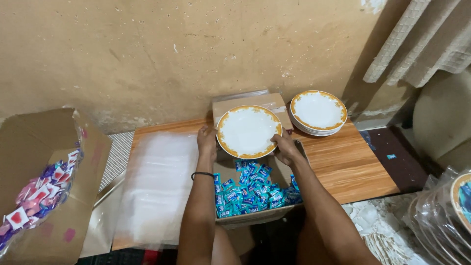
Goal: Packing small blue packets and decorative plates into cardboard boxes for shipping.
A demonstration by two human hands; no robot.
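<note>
Head view, ordered from near to far. Nearest, at the right edge, lie plates wrapped in clear plastic (444, 216), apparently already bagged. At the left edge, an open carton (46, 196) holds small pink, white and purple sachets. In the centre, an open box of blue sachets (255, 194) rests on the wooden worktop (343, 162), with a stack of clear plastic bags (157, 186) lying flat just to its left. Above the box, the left hand (207, 140) and the right hand (285, 146) hold a white plate with an orange-yellow rim (249, 131) by opposite edges, fingers clamped on the rim; the plate is tilted toward the camera and lifted clear of the worktop. Beyond it stand a closed cardboard box (267, 102) and, to its right, a stack of matching plates (318, 113) against the wall. Judged from this layout, packing is partly done: one plate is in hand, unbagged, and the far stack remains.
</note>
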